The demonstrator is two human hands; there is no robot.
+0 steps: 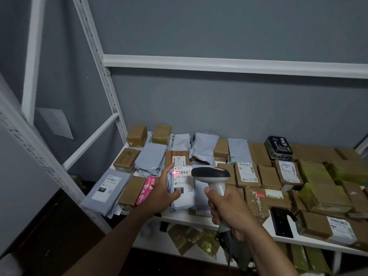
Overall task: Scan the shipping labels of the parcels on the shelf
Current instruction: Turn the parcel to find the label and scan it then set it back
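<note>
The shelf is white metal, its deck crowded with brown boxes and grey mailers that spread away from both hands to the far wall. Most labels lie face up; many at the right are too small to read.

The parcel in work is a white mailer standing just past the left fingertips, tipped up toward the camera, its long axis running away from the person. The left hand holds it: thumb curled onto the lower front edge, fingers out along the left side and behind. Its label faces the scanner, which sits just right of it, nose pointing left across the label's top. The right hand grips the scanner's handle, fingers wrapped round it, thumb on the near side; whether the trigger finger presses cannot be told. A red spot lies on the left end of the barcode, so the beam seems to sit at the code's edge; a small sweep right would likely cover it. The right hand is the one to make that correction.

Readable on the label: "231-239-K01" under the barcode, "231" in a black block lower down, a small QR code beside it. A grey mailer well left of the left fingers carries the same "231-239 K01" and "231". A pink box touches the left hand's outer edge; its print is unclear. A black box far beyond the right fingers bears large Chinese characters.
</note>
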